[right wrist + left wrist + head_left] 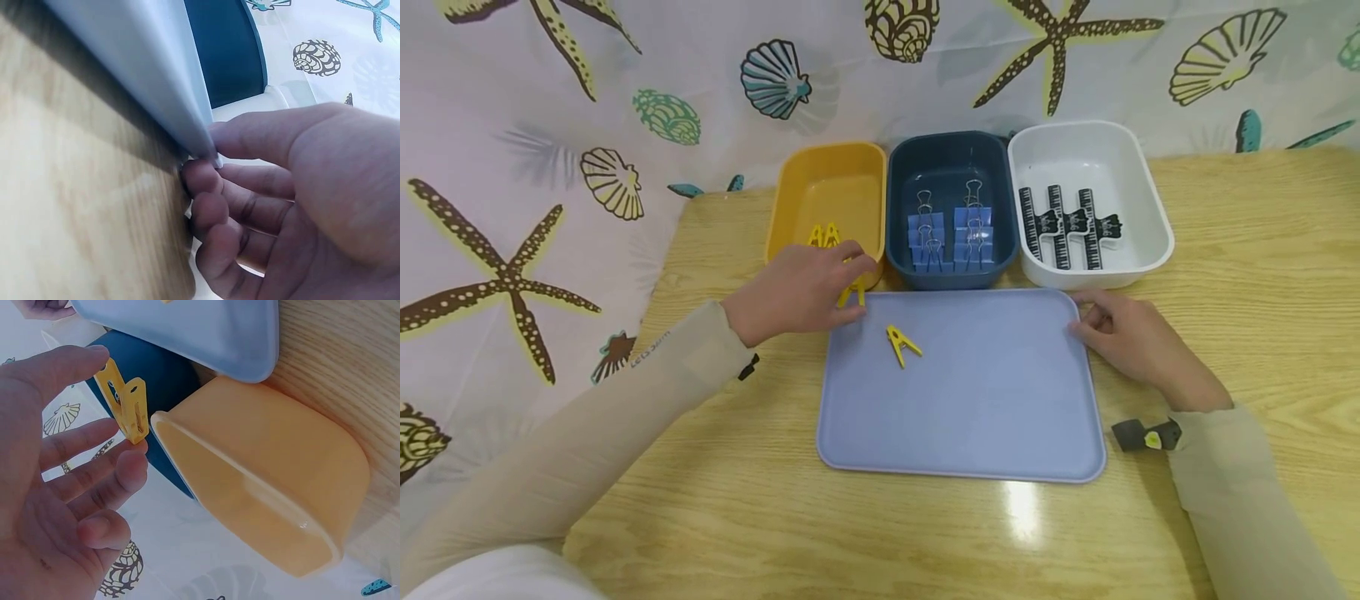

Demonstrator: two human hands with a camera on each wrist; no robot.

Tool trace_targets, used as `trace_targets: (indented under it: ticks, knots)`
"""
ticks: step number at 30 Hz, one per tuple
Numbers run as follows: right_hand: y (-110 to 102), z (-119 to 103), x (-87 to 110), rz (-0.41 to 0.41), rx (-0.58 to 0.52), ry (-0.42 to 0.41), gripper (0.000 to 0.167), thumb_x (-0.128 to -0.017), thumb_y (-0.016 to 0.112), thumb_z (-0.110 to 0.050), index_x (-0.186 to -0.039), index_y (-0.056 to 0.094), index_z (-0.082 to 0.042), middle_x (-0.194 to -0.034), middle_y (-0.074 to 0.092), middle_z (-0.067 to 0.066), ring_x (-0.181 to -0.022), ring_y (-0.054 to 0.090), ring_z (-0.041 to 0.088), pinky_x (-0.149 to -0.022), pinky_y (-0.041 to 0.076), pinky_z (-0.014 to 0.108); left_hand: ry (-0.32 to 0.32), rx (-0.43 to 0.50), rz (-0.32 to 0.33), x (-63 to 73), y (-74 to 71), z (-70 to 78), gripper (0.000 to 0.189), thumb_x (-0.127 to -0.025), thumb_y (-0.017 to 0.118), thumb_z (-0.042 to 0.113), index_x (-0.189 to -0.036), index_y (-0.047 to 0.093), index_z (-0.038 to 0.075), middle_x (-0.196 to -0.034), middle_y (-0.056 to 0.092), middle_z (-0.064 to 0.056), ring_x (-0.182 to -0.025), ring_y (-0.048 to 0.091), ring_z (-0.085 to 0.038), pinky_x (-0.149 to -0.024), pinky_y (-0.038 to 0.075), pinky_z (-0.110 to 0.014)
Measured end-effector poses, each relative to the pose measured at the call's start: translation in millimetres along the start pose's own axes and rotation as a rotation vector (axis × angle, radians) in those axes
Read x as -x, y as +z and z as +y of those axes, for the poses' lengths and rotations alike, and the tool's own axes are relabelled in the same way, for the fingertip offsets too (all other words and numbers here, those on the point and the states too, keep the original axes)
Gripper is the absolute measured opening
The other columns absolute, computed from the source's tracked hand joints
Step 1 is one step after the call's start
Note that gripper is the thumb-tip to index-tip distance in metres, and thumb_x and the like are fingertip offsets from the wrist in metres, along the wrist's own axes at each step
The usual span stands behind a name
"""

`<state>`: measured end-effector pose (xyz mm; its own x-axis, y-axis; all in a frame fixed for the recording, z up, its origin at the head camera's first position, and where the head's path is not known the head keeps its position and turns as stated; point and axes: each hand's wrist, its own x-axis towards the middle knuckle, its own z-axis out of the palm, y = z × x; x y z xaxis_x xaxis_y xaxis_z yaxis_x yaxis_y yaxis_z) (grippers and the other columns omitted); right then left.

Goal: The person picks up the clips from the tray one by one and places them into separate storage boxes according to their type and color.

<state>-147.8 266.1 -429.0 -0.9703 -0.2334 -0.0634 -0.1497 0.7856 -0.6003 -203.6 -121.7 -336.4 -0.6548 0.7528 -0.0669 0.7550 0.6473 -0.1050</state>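
Observation:
My left hand (801, 289) pinches a yellow clothespin (139, 406) between thumb and fingertips, over the front edge of the yellow bin (780, 196) and the tray's far left corner. Another yellow clothespin (894, 335) lies on the grey-blue tray (985, 408), near its left side. More yellow clothespins (831, 234) show in the yellow bin, partly hidden by the left hand. At the tray's far right corner my right hand (1131, 342) grips the rim; in the right wrist view the thumb (250, 134) is on the rim with the other fingers curled below.
Behind the tray, a dark blue bin (898, 179) holds several blue binder clips (973, 225). The white bin (1138, 192) beside it holds three black-and-white clips (1062, 225) with a piano-key pattern. A shell-patterned cloth (700, 50) hangs behind the wooden table (722, 517).

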Motion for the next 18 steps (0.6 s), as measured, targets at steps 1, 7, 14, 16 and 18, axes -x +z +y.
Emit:
trace_targets:
  ticks: [1,7,14,16,18]
  knots:
    - [0.0,-0.2,0.3,-0.002,0.0,0.001,0.036,-0.091,0.063,-0.017,-0.123,0.059,0.0,-0.083,0.069,0.008,-0.064,0.052,0.008,-0.06,0.041,0.023,-0.004,-0.003,-0.004,-0.3,-0.7,-0.5,0.044,-0.087,0.066,0.041,-0.121,0.059,0.014,-0.113,0.063,-0.006,-0.057,0.051,-0.015,-0.048,0.04,-0.025]
    - [-0.2,-0.3,1.0,-0.012,-0.009,0.007,0.037,-0.091,0.063,-0.016,-0.124,0.058,0.0,-0.084,0.069,0.009,-0.065,0.054,0.01,-0.061,0.043,0.023,-0.032,-0.012,-0.034,-2.2,-5.1,-3.3,0.048,-0.087,0.065,0.042,-0.125,0.058,0.012,-0.117,0.062,-0.008,-0.056,0.05,-0.016,-0.049,0.041,-0.026]
    - [-0.2,-1.0,1.3,-0.009,-0.018,-0.002,0.038,-0.091,0.063,-0.015,-0.125,0.058,0.0,-0.084,0.069,0.009,-0.066,0.055,0.011,-0.06,0.043,0.024,-0.032,-0.005,-0.038,-4.0,-6.4,-4.9,0.049,-0.087,0.065,0.042,-0.125,0.058,0.012,-0.116,0.062,-0.008,-0.057,0.051,-0.016,-0.049,0.042,-0.025]
    - [-0.1,-1.1,1.4,-0.012,-0.017,0.004,0.038,-0.091,0.063,-0.015,-0.126,0.057,0.0,-0.084,0.069,0.009,-0.066,0.055,0.012,-0.06,0.043,0.024,-0.028,-0.003,-0.032,-5.2,-5.9,-5.6,0.049,-0.087,0.065,0.042,-0.125,0.058,0.012,-0.116,0.062,-0.008,-0.058,0.051,-0.016,-0.049,0.042,-0.025]
    - [-0.3,-1.0,1.8,-0.014,-0.012,0.011,0.038,-0.091,0.062,-0.016,-0.126,0.057,0.0,-0.084,0.069,0.009,-0.066,0.055,0.012,-0.06,0.043,0.024,-0.024,-0.002,-0.02,-7.0,-5.5,-6.8,0.048,-0.087,0.065,0.041,-0.125,0.058,0.012,-0.116,0.062,-0.008,-0.059,0.052,-0.016,-0.049,0.042,-0.026]
